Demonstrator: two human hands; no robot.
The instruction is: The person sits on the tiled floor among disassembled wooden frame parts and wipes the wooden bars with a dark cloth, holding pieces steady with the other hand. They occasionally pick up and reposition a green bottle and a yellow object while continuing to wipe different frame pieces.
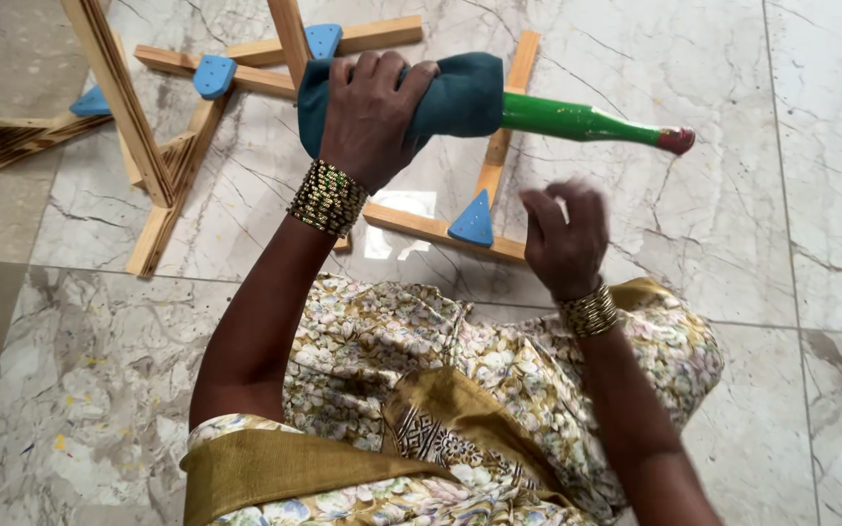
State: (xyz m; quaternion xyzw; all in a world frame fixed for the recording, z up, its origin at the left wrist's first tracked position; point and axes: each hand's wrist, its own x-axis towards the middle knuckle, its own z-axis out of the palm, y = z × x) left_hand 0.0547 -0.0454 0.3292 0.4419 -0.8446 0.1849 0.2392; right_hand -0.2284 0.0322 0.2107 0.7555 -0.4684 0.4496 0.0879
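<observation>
Head view, looking down over a lap draped in floral cloth (499, 360) with a gold-olive border.

Left hand (372, 117) raised at the far middle, fingers curled tight around a teal cloth (460, 93) wrapped over the thick end of a green bottle (577, 121). Bottle held roughly level above the floor, neck pointing right, ending in a dark red cap (676, 139). Stack of gold bangles (328, 198) on that wrist.

Right hand (565, 239) lower and nearer, just below the bottle's neck, apart from it and holding nothing. Fingers loosely bent, partly spread, blurred; exact width of the opening hard to tell. More gold bangles (589, 312) on this wrist.

Beneath the hands, a pale marble floor (791, 244) with grey veins. Behind the bottle, on the floor, a wooden frame (440, 229) of light slats with blue triangular corner pieces: 1 (473, 220) just left of the right hand, 2 more at the far left near the cloth. Another slatted wooden frame (148, 156) standing tilted at the far left, touching the floor.
</observation>
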